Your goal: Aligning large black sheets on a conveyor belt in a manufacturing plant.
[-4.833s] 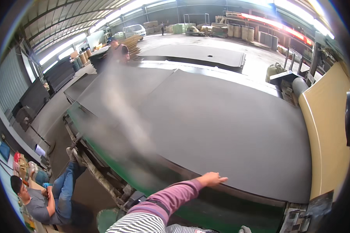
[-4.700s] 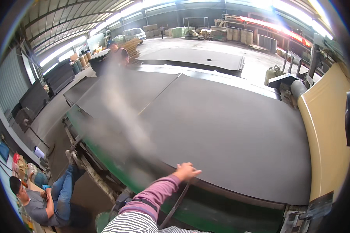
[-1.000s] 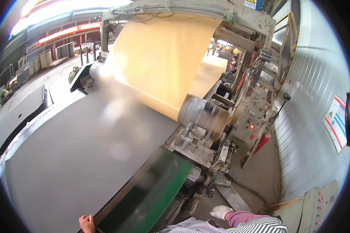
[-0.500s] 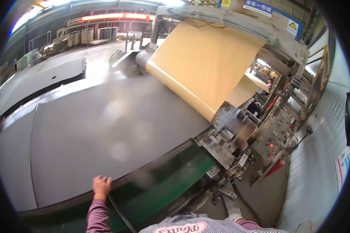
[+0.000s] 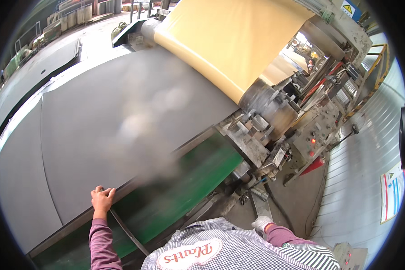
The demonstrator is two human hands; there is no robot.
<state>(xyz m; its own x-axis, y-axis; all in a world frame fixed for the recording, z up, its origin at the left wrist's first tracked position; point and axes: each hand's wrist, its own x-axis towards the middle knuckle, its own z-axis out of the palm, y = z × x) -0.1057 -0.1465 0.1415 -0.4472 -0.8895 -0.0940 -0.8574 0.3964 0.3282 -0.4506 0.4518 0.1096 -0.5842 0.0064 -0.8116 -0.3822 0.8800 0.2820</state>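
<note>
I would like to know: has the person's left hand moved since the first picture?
Yes. The left hand is now farther from the metal machine block at the end of the green belt, along the near edge of the grey sheet.

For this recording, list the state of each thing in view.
Left hand: bare, fingers bent, at larger sheet's edge; grip unclear
Right hand: gloved, grip unclear
Larger grey sheet: flat
Smaller grey sheet: flat, alongside
Yellow sheet: curving at its lower edge
Green belt: partly uncovered
Panel light: lit red
</note>
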